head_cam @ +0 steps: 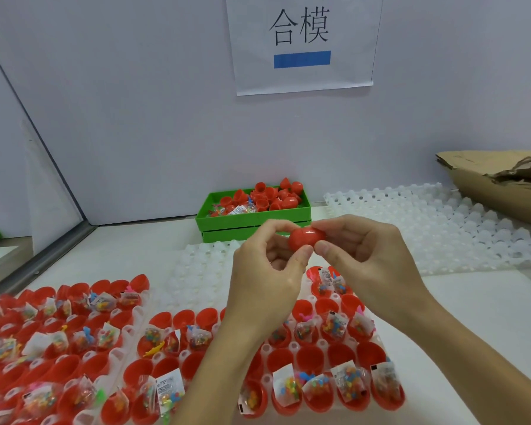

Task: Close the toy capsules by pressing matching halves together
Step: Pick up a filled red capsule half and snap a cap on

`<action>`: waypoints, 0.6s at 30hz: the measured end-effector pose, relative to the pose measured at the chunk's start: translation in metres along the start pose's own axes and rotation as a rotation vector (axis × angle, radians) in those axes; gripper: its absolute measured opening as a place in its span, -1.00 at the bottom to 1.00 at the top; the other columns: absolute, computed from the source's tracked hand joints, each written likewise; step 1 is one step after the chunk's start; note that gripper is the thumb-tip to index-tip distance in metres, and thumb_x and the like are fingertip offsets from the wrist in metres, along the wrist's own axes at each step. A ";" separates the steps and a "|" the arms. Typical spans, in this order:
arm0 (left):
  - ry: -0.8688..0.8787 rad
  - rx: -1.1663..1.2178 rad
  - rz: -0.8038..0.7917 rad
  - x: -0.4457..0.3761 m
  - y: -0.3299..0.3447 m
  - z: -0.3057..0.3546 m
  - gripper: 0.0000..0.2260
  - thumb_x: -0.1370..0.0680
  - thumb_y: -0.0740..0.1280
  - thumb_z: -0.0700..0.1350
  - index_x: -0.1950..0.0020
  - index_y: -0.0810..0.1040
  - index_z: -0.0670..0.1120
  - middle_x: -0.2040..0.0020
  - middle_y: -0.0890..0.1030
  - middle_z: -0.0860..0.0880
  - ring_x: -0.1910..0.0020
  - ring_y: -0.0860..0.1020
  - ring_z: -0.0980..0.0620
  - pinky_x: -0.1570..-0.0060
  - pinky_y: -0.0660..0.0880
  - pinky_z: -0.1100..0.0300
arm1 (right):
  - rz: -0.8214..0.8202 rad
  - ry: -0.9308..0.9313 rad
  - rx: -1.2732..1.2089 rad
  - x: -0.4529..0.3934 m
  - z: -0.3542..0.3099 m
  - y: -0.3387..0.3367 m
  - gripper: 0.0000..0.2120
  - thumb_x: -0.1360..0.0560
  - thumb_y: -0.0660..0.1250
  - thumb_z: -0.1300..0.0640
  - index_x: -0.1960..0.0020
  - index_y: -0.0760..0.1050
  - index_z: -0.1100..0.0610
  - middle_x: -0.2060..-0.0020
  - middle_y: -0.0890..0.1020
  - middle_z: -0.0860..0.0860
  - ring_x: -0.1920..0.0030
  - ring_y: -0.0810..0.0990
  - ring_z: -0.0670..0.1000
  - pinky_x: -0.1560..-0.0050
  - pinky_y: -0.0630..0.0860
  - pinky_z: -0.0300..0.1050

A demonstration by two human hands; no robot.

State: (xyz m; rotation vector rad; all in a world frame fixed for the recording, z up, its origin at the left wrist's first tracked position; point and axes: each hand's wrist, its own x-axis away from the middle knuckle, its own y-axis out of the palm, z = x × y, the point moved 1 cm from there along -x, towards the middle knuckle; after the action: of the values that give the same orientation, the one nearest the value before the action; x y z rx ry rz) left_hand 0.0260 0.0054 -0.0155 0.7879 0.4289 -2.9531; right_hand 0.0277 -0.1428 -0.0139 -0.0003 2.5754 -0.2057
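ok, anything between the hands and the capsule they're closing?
Nothing visible. Left hand and right hand both grip the red capsule directly, held in the air above the white trays.

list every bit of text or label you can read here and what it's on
"合模": large black characters on the white paper sign taped to the wall, above a plain blue bar with no text.
Printed labels on the small toy packets in the red capsule halves: too small and blurred to read.
No other text shows.
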 end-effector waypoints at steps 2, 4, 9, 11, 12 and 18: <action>0.037 -0.054 0.017 0.001 0.002 0.000 -0.84 -0.50 0.47 -0.13 -0.01 0.57 0.05 0.22 0.65 0.11 0.19 0.64 0.14 0.17 0.60 0.31 | -0.003 0.028 -0.001 0.001 0.000 0.002 -0.80 -0.46 0.47 0.20 -0.07 0.63 0.04 0.08 0.73 -0.06 0.03 0.71 -0.09 -0.01 0.62 -0.22; 0.100 -0.140 0.021 0.002 0.003 -0.002 -0.83 -0.49 0.48 -0.15 -0.01 0.57 0.04 0.24 0.63 0.13 0.18 0.62 0.18 0.19 0.56 0.39 | 0.005 0.064 0.015 0.001 0.003 0.007 -0.79 -0.42 0.51 0.17 -0.04 0.62 0.01 0.11 0.73 -0.10 0.07 0.71 -0.12 0.01 0.61 -0.26; 0.277 -0.433 -0.042 0.003 0.007 -0.007 -0.78 -0.51 0.46 -0.19 -0.14 0.62 -0.03 0.07 0.63 0.08 0.13 0.57 0.16 0.10 0.55 0.34 | -0.014 0.147 0.080 0.004 0.007 0.012 -0.79 -0.44 0.49 0.21 -0.03 0.67 -0.02 0.15 0.73 -0.10 0.09 0.71 -0.12 -0.02 0.64 -0.15; 0.262 -0.380 -0.065 0.002 0.006 -0.009 -0.68 -0.46 0.51 -0.15 -0.19 0.61 0.03 0.03 0.62 0.12 0.09 0.57 0.16 0.12 0.56 0.34 | -0.001 0.169 0.054 0.003 0.008 0.009 -0.77 -0.48 0.44 0.25 0.01 0.67 -0.07 0.17 0.73 -0.11 0.10 0.70 -0.13 0.01 0.65 -0.15; 0.204 -0.288 -0.078 0.002 0.004 -0.010 -0.61 -0.42 0.54 -0.09 -0.22 0.59 0.07 -0.01 0.61 0.14 0.04 0.58 0.18 0.10 0.57 0.33 | 0.017 0.184 0.015 0.002 0.009 0.007 -0.75 -0.49 0.42 0.27 0.02 0.66 -0.08 0.16 0.73 -0.12 0.10 0.70 -0.13 0.02 0.66 -0.15; -0.282 0.262 -0.129 -0.002 0.006 -0.012 -0.36 -0.30 0.41 0.34 -0.34 0.50 0.16 -0.24 0.58 0.11 -0.28 0.53 0.10 -0.30 0.48 -0.05 | -0.006 0.182 -0.174 -0.001 0.012 0.003 -0.79 -0.50 0.42 0.20 -0.12 0.66 0.08 0.06 0.74 -0.02 -0.02 0.71 -0.03 -0.11 0.62 -0.11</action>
State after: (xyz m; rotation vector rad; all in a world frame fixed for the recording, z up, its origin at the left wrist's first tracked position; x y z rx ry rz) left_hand 0.0340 0.0033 -0.0262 0.3596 0.0787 -3.2167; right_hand 0.0346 -0.1416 -0.0239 -0.0559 2.7663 0.0180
